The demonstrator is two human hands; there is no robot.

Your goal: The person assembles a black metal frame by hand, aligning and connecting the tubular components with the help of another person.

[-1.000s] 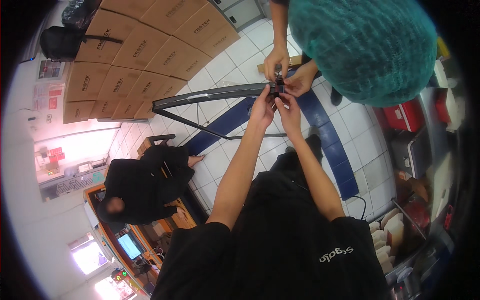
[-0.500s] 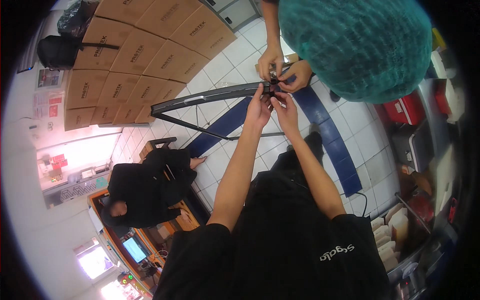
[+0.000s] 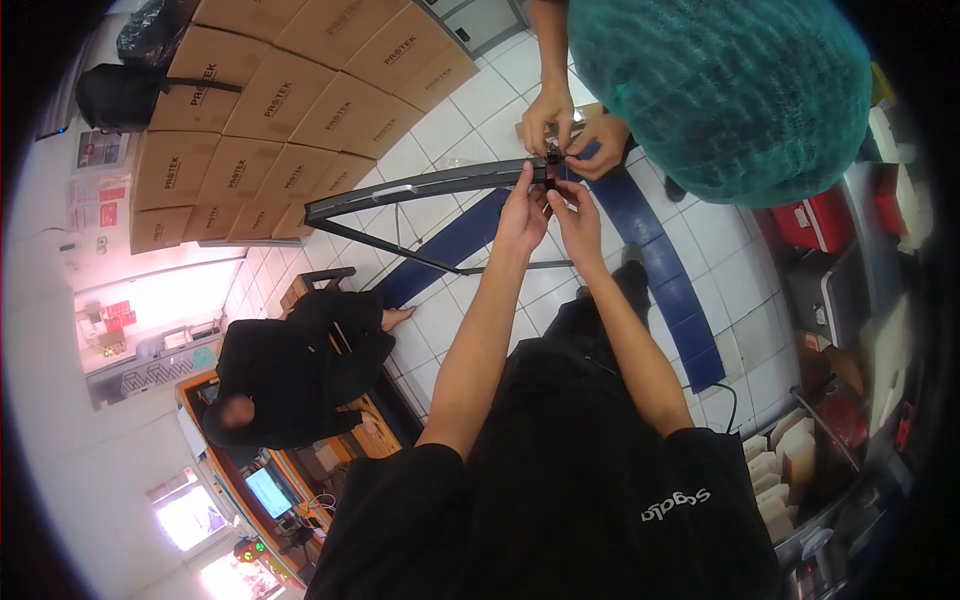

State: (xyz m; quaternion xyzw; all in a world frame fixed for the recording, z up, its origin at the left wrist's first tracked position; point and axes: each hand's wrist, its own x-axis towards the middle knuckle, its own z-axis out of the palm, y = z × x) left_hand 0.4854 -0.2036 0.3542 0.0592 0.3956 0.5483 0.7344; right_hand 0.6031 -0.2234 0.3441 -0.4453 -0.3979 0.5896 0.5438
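Observation:
A long black metal frame slants out to the left, its end held between me and a co-worker. My left hand grips the bar's end from the near side, thumb up along it. Beside it, my right hand is closed at a small dark end fitting, its fingertips partly hiding what they pinch. On the far side, the co-worker's one hand and other hand work at the same end with fingertips together. What they hold there is too small to tell.
The co-worker's green hair net fills the upper right. Stacked cardboard boxes stand at the upper left. A seated person in black is at the left by a desk. Blue mats lie on the tiled floor; a red case sits at right.
The view has shifted slightly. My hands and the co-worker's stay at the frame's end, with only small finger movements.

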